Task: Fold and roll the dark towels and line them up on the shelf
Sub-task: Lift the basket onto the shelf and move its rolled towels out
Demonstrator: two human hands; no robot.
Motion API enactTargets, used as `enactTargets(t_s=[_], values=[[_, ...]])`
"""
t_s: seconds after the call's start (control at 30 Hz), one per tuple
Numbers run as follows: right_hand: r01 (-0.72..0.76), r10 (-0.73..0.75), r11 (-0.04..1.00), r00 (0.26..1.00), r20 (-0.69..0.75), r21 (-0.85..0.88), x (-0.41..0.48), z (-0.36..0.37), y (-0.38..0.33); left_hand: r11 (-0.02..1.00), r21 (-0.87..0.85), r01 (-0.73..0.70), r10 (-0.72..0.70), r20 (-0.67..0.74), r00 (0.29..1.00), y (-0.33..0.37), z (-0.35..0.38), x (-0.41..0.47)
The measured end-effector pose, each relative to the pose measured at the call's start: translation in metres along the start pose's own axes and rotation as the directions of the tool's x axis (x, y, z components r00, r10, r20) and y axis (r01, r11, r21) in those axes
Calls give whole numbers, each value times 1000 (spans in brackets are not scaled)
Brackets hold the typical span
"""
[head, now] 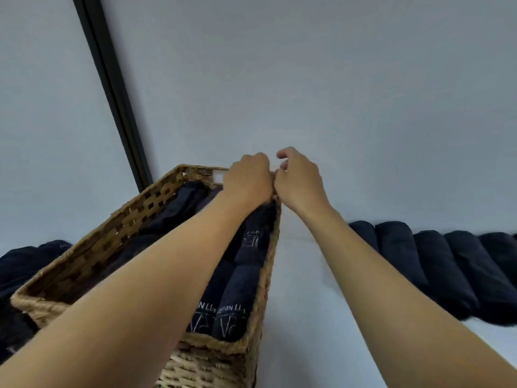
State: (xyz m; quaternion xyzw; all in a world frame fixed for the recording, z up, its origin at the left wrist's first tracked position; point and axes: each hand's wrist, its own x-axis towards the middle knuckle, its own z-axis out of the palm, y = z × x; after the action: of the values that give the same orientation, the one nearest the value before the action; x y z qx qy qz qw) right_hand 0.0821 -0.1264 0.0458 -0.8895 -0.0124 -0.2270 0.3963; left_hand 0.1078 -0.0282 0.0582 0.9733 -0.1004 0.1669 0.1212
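A woven wicker basket (92, 256) stands on the white shelf (302, 289), filled with rolled dark navy towels (237, 289) that carry pale lettering. My left hand (249, 179) reaches over the basket and grips its far rim near the right corner. My right hand (300, 177) is just beside it at that far right corner, fingers curled; what it holds is hidden. A row of several rolled dark towels (436, 264) lies side by side on the shelf to the right.
More dark towel fabric (25, 264) lies heaped at the left of the basket. A pale wall (307, 79) rises behind the shelf, with a black vertical strip (112, 88) at the left. Bare shelf surface shows between basket and towel row.
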Motion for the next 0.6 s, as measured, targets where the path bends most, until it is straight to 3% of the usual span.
enactTargets(t_s=[0.07,0.13,0.2,0.3,0.4,0.47,0.6], values=[[-142,139,989,988,-64,-45,-10,-38,46,954,-295,55,-21,115,993,53,8,6],[-304,316,926,949,17,-225,-27,-57,92,878,-451,163,-20,305,952,100,33,0],[-373,425,855,902,76,-360,-46,-57,131,861,-443,251,6,502,865,134,74,-16],[-448,505,795,862,37,-409,-66,-49,169,818,-391,422,-42,691,722,153,130,-37],[-381,515,726,853,85,-573,-71,-46,177,703,-433,564,-111,716,689,146,148,-43],[-369,533,721,837,128,-587,-71,-43,171,651,-466,599,-123,714,689,139,149,-46],[-490,546,800,834,83,-347,-70,-46,142,639,-493,591,-110,701,704,135,131,-42]])
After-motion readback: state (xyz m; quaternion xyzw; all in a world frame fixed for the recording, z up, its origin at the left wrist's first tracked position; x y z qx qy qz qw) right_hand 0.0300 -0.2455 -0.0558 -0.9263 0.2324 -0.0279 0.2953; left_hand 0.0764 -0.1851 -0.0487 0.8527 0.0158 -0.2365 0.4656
